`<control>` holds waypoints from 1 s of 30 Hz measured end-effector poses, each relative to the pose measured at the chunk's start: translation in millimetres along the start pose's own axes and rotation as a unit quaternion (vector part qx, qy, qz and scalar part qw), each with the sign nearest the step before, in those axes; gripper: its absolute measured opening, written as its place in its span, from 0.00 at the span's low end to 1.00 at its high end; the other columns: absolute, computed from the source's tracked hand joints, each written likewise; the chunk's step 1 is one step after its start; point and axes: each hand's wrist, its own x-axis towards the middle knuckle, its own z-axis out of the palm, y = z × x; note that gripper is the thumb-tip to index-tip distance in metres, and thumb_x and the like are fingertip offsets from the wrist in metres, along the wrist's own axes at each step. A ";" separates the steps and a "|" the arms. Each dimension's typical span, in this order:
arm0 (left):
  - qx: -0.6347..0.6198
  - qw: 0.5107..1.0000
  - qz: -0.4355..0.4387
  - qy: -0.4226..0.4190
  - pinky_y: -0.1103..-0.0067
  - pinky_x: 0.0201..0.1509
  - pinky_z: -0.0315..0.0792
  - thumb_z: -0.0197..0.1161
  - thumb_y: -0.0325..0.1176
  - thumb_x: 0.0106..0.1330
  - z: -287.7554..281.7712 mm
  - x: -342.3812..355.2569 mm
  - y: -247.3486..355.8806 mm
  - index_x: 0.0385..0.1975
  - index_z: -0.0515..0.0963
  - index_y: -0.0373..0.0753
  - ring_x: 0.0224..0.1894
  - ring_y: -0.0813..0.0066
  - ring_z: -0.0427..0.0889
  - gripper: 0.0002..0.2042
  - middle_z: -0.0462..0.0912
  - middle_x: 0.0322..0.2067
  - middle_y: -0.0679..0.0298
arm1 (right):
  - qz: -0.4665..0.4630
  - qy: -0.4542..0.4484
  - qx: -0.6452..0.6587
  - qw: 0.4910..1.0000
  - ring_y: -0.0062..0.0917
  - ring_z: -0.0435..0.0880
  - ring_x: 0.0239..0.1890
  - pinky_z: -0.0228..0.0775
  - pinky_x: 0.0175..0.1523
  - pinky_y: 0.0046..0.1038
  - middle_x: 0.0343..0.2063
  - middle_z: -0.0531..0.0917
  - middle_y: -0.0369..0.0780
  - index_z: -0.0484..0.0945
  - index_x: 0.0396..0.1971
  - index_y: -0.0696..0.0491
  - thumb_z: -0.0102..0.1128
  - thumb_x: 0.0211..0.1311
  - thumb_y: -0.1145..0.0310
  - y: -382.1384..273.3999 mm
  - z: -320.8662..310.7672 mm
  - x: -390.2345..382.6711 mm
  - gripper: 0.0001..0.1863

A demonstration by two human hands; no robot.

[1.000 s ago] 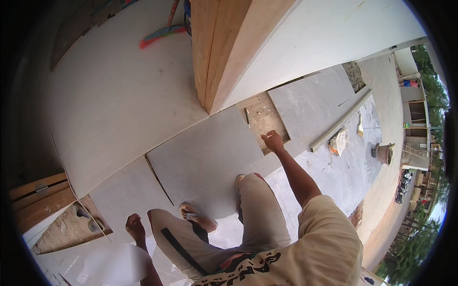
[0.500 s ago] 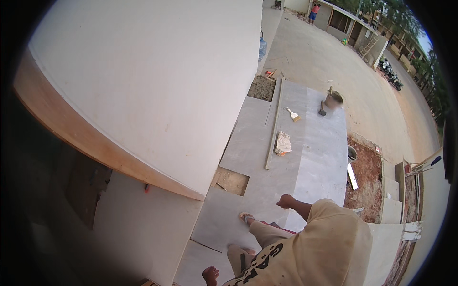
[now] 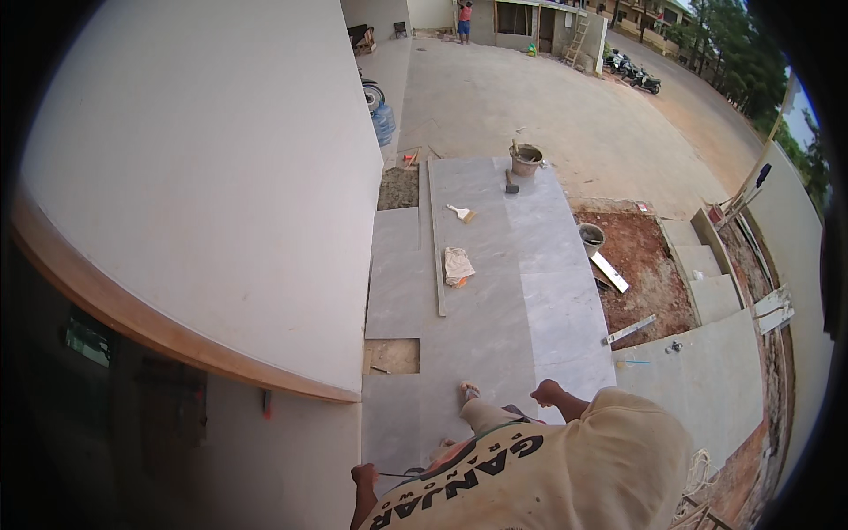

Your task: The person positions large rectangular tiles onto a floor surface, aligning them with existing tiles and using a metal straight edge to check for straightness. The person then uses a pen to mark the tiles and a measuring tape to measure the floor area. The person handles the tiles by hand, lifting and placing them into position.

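Below me, my right hand, fingers curled with nothing visible in them, hangs over grey floor tiles beside my sandalled foot. Low at left, my left hand is closed near a dark line at my clothing; whether it holds anything is unclear. An unfilled square in the tiling lies by the wall. Farther forward are a long straight bar, a crumpled pale packet, a brush, a black-headed mallet and a bucket.
A white wall with wooden trim borders my left. At right are a second bucket, loose boards, red soil and low steps. Beyond are water jugs, a concrete yard, another person and parked motorbikes.
My view has swung rightward and up along the tiled strip toward the yard. The wall now fills the left, and both my hands sit lower relative to the tiles in the picture.
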 end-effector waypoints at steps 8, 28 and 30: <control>-0.003 0.975 0.041 -0.218 0.76 0.17 0.68 0.60 0.26 0.54 95.3 18.9 45.4 0.24 0.74 0.34 0.18 0.69 0.77 0.04 0.75 0.17 0.61 | 0.144 0.062 0.232 0.960 0.25 0.78 0.14 0.71 0.18 0.26 0.14 0.79 0.41 0.76 0.14 0.58 0.58 0.55 0.63 116.3 7.1 -7.0 0.16; 0.303 0.904 0.192 -0.231 0.76 0.24 0.72 0.60 0.35 0.51 373.9 -25.9 242.6 0.26 0.78 0.34 0.18 0.72 0.78 0.10 0.80 0.18 0.60 | -0.050 0.250 0.289 0.923 0.36 0.81 0.33 0.72 0.38 0.37 0.26 0.82 0.47 0.80 0.20 0.55 0.54 0.54 0.55 107.3 -201.7 154.5 0.18; 0.398 0.851 0.242 -0.243 0.76 0.23 0.72 0.60 0.35 0.51 378.2 -20.7 245.2 0.24 0.78 0.34 0.17 0.72 0.78 0.10 0.80 0.17 0.60 | -0.034 0.235 0.332 0.913 0.31 0.79 0.27 0.71 0.32 0.33 0.23 0.81 0.44 0.78 0.21 0.56 0.57 0.54 0.58 110.7 -215.6 164.1 0.15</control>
